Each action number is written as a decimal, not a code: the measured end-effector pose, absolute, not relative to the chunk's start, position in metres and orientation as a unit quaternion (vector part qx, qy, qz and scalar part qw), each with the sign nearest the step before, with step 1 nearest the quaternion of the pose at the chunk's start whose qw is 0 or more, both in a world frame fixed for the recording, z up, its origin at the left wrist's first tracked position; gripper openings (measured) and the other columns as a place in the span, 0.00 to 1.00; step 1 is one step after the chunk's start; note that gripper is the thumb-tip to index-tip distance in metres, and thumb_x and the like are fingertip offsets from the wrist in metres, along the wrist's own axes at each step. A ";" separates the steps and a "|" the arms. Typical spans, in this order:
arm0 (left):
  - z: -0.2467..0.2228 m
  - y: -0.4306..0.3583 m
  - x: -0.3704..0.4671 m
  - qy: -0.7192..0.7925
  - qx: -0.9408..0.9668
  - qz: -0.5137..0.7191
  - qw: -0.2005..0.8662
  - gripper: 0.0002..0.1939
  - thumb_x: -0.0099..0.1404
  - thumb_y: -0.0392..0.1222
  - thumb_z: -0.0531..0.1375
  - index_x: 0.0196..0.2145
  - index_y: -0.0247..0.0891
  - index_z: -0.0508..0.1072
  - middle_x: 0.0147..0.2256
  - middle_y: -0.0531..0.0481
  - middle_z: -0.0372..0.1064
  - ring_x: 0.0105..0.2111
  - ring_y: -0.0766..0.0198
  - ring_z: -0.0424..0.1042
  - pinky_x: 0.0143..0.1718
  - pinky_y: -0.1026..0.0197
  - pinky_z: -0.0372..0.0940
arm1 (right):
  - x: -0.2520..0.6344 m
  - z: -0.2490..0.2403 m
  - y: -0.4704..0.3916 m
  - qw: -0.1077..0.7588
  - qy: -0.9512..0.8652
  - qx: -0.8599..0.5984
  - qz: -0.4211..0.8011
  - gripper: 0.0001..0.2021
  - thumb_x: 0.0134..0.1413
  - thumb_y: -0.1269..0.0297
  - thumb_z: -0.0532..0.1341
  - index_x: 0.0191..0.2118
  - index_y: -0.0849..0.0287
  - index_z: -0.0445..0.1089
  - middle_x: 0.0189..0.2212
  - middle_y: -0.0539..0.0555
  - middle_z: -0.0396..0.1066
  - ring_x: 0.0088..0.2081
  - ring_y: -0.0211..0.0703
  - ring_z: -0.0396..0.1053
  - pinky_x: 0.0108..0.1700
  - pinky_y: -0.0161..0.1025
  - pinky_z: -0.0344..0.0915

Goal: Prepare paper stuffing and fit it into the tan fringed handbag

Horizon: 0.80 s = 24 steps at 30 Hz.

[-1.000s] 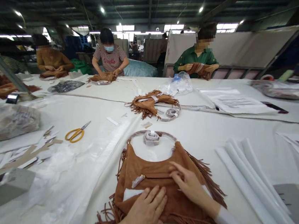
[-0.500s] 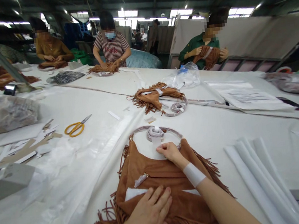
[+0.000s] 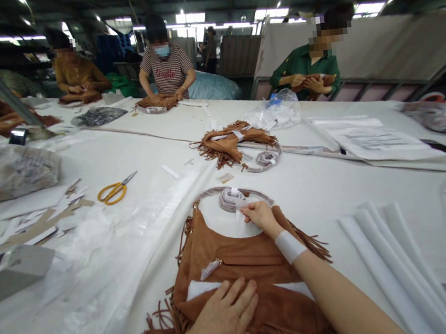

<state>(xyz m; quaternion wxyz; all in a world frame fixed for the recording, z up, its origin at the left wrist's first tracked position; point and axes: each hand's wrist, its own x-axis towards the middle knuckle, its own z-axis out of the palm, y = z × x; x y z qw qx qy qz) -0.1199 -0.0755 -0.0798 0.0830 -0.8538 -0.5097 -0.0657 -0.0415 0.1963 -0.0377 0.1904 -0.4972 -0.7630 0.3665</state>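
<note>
A brown fringed suede-look handbag [image 3: 234, 240] lies on the white table in front of me, its handle curving away at the top. My left hand [image 3: 226, 313] rests flat on the lower part of the bag, fingers spread. With thumb and fingers pinched, my right hand [image 3: 260, 217] holds a thin translucent white strip [image 3: 239, 217] in the handle opening. The strip hangs beside a wrapped, coiled strap [image 3: 230, 199] bound with a white band. A covered zipper pull [image 3: 210, 269] sits at the left end of the zipper. White sheet material [image 3: 201, 288] shows at the folds.
Yellow-handled scissors [image 3: 113, 192] lie at left near paper scraps [image 3: 41, 223] and a grey box [image 3: 16, 271]. Another fringed bag [image 3: 228, 144] lies ahead. Rolled white foam sheets [image 3: 400, 260] are on the right. Several co-workers handle brown bags across the table [image 3: 156, 142].
My right hand has shifted slightly right and away from me, the strip with it. My left hand stays put. The co-worker in green has lowered and turned the brown item in hand.
</note>
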 end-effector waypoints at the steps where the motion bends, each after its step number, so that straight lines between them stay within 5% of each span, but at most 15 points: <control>1: -0.079 -0.076 -0.120 -0.509 -0.854 -0.065 0.083 0.31 0.72 0.54 0.41 0.66 0.34 0.48 0.68 0.45 0.36 0.64 0.51 0.47 0.59 0.50 0.48 | -0.042 -0.034 0.198 0.198 -0.765 -0.493 0.365 0.11 0.55 0.64 0.62 0.24 0.61 0.71 0.15 0.44 0.68 0.19 0.35 0.66 0.26 0.33 0.62; 8: -0.077 -0.077 -0.120 -0.506 -0.857 -0.062 0.070 0.32 0.71 0.54 0.44 0.66 0.34 0.46 0.68 0.45 0.35 0.65 0.51 0.45 0.60 0.49 0.47 | -0.033 0.001 0.179 0.278 -0.771 -0.456 0.347 0.11 0.53 0.63 0.60 0.26 0.61 0.76 0.15 0.49 0.70 0.21 0.41 0.70 0.25 0.34 0.62; 12: -0.078 -0.078 -0.119 -0.511 -0.856 -0.062 0.055 0.31 0.71 0.53 0.45 0.66 0.35 0.46 0.68 0.45 0.37 0.65 0.51 0.45 0.60 0.49 0.48 | 0.005 0.007 0.124 0.335 -0.786 -0.409 0.321 0.12 0.55 0.59 0.59 0.34 0.58 0.78 0.30 0.52 0.78 0.34 0.47 0.73 0.38 0.39 0.68; 15: -0.077 -0.078 -0.119 -0.510 -0.857 -0.063 0.046 0.31 0.71 0.53 0.45 0.66 0.35 0.47 0.67 0.45 0.40 0.65 0.51 0.46 0.60 0.49 0.48 | 0.040 -0.009 0.074 0.378 -0.828 -0.326 0.254 0.10 0.56 0.64 0.58 0.37 0.53 0.77 0.38 0.52 0.78 0.42 0.48 0.72 0.47 0.45 0.67; 24: -0.069 -0.081 -0.121 -0.500 -0.863 -0.063 0.040 0.27 0.70 0.51 0.48 0.60 0.32 0.59 0.63 0.40 0.52 0.64 0.50 0.47 0.61 0.48 0.46 | 0.075 -0.061 0.008 0.346 -0.918 -0.195 0.026 0.15 0.61 0.76 0.50 0.42 0.57 0.72 0.39 0.52 0.78 0.43 0.45 0.74 0.43 0.46 0.64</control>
